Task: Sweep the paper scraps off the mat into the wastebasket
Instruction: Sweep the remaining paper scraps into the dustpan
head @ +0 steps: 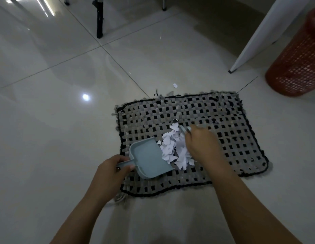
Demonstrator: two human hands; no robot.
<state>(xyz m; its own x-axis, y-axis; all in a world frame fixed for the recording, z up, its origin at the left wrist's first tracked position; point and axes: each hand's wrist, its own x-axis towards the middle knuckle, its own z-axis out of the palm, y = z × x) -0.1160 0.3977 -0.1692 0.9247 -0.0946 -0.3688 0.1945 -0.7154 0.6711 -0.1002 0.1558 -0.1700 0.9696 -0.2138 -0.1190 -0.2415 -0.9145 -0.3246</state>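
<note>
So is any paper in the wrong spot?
Yes. One small white scrap lies on the floor tile beyond the mat's far edge, apart from the main pile by the dustpan. Loose threads stick out along that same far edge.

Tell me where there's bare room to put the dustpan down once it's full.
The glossy tile floor left of the woven grey-and-black mat is bare. So is the strip between the mat's far right corner and the red mesh wastebasket. The mat's middle is crowded: the white paper scrap pile, the pale blue plastic dustpan and both hands.
</note>
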